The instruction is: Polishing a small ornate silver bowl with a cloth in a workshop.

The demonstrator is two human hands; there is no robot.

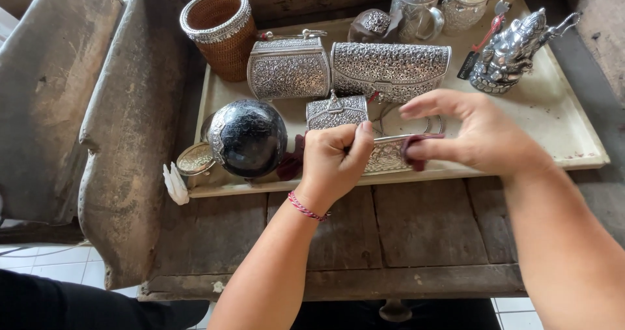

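Observation:
My left hand (333, 159) grips one end of a small embossed silver box (385, 155) with a dark red lining, over the front edge of a cream tray (560, 128). My right hand (470, 131) pinches the box's other end between thumb and fingers, the other fingers spread. A small silver purse (336, 111) stands just behind the left hand. To the left lies a dark round shell-covered box (249, 138) with a silver lid.
On the tray stand two embossed silver clutch bags (288, 68) (389, 69), a silver figurine (511, 50), a silver mug (416, 7) and a jar (465, 4). A woven basket (220, 30) with a silver rim sits at the back left. All rests on a worn wooden table (403, 232).

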